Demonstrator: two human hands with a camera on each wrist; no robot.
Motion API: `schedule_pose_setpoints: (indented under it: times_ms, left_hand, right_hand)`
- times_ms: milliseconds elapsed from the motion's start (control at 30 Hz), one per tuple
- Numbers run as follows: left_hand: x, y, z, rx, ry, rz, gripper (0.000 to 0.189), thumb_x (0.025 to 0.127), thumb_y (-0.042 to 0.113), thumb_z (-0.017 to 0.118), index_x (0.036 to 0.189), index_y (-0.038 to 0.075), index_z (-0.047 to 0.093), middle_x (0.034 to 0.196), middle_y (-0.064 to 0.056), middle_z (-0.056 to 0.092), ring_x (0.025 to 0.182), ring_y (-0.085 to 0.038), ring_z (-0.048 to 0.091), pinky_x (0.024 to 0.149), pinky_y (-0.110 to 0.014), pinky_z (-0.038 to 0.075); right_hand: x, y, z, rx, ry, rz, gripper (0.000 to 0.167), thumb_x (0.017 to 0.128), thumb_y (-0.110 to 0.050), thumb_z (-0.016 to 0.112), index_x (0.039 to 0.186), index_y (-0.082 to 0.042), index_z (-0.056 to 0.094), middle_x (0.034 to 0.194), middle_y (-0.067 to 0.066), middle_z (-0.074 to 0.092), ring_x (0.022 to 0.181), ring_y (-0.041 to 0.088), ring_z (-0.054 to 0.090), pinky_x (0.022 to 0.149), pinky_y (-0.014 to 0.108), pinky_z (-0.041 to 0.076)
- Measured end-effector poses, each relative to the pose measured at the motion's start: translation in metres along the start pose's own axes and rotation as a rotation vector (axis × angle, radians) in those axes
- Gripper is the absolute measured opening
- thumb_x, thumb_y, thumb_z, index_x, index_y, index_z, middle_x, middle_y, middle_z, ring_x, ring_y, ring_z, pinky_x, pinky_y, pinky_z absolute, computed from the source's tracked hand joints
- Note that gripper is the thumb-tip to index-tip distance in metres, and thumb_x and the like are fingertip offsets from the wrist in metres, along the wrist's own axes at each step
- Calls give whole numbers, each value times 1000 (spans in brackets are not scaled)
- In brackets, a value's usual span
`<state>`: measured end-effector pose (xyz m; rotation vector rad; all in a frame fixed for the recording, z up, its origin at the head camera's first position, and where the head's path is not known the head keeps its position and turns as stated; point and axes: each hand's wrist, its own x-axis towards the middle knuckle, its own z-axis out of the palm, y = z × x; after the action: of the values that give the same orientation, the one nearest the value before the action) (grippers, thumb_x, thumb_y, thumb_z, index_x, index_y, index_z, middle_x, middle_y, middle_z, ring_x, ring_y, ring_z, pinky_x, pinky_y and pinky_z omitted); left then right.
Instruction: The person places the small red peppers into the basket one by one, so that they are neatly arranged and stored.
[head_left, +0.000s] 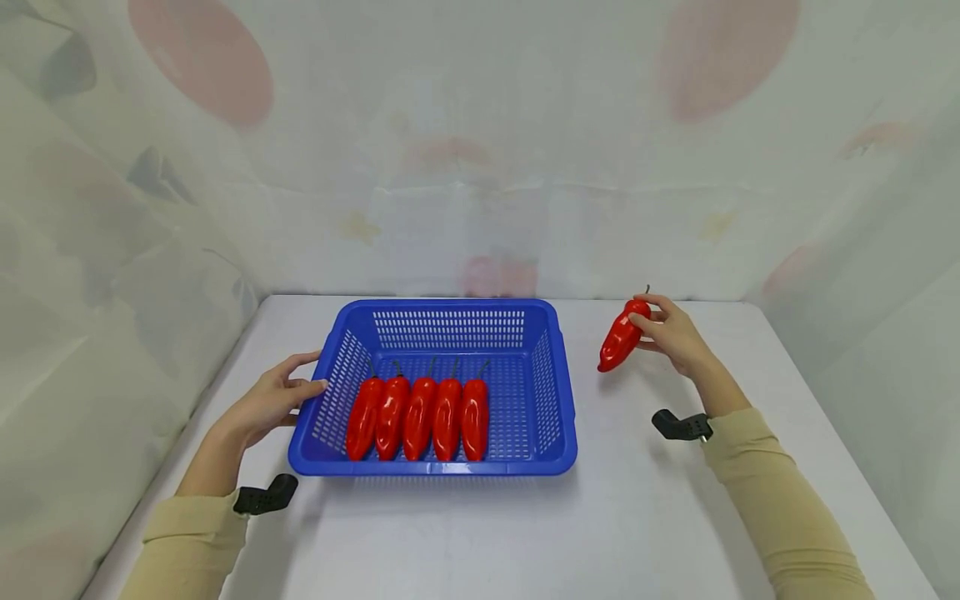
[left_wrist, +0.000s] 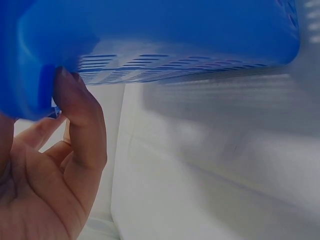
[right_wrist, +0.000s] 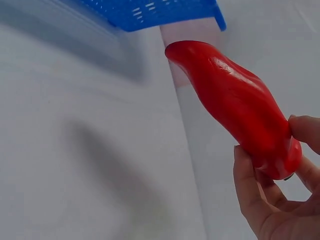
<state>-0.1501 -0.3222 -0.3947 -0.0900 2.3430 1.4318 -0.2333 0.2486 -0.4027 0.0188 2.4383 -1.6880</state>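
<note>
A blue plastic basket [head_left: 435, 468] with slotted walls stands on the white table. Several red peppers [head_left: 447, 421] lie side by side in its left and middle part, stems pointing to the back. My left hand [head_left: 264, 402] grips the basket's left rim, thumb on top; in the left wrist view its fingers [left_wrist: 82, 120] curl under the edge. To the right of the basket, my right hand [head_left: 673, 336] pinches another red pepper [head_left: 621, 340] near its stem end. That pepper [right_wrist: 235, 100] hangs tilted above the table, tip toward the basket, its shadow below it.
The white table [head_left: 480, 542] is bounded by a pale patterned sheet [head_left: 465, 167] at the back and sides. A black wrist mount [head_left: 681, 425] sticks out from the right sleeve, another mount [head_left: 266, 495] from the left.
</note>
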Motion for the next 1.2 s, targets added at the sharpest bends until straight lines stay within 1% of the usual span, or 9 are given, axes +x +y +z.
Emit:
schedule_pose_setpoints:
  times_ms: [167,400,633,800,967,1067,1200]
  left_hand:
    - [1,1,1,-6,-3,2,76,92,33,56,149,16,8,120,-31,50,88,-26,65,75,-47,54]
    - [1,3,1,-1,-1,0,76,92,32,56,149,16,9,120,-31,49,88,-26,65,75,-48,54]
    - [-1,4,1,-1,-3,-5,76,92,32,56,149,16,9,119,-31,50,88,-26,65,75,-47,54]
    - [-2,4,0,0,-4,-4,76,92,33,55,149,16,9,119,-31,50,88,-26,65,75,-47,54]
    - [-2,4,0,1,-5,-10,76,92,33,55,149,16,8,121,-31,49,88,-26,65,76,-47,54]
    - [-2,4,0,1,-4,-13,76,92,32,55,149,15,8,122,-32,48,89,-26,65,76,-48,54]
    - [-2,4,1,2,-3,-13,76,92,33,55,149,16,8,123,-32,48,89,-26,65,76,-48,54]
  right_hand:
    - [-1,-16,4,-32,-39,-40,59,94,-27,51,143,-5,26,134,28,33,111,43,48,82,41,51]
    - [-4,-36,14,-29,-95,-91,56,95,-22,49,143,-5,25,135,28,31,115,44,45,86,47,48]
    - [-7,-55,27,-52,-125,-113,54,95,-18,51,142,-7,28,135,26,34,115,42,46,85,48,49]
    - [-7,-65,39,-58,-179,-138,52,94,-18,53,139,-6,32,130,25,38,112,40,49,85,49,50]
    - [-8,-74,51,-99,-224,-169,50,93,-19,55,137,-7,35,130,22,40,110,38,52,81,45,53]
    - [-9,-80,59,-121,-251,-167,49,92,-20,55,136,-9,36,129,20,41,109,37,54,80,44,53]
    - [-9,-88,68,-137,-301,-172,49,92,-19,55,136,-8,36,129,21,42,108,37,55,79,43,54]
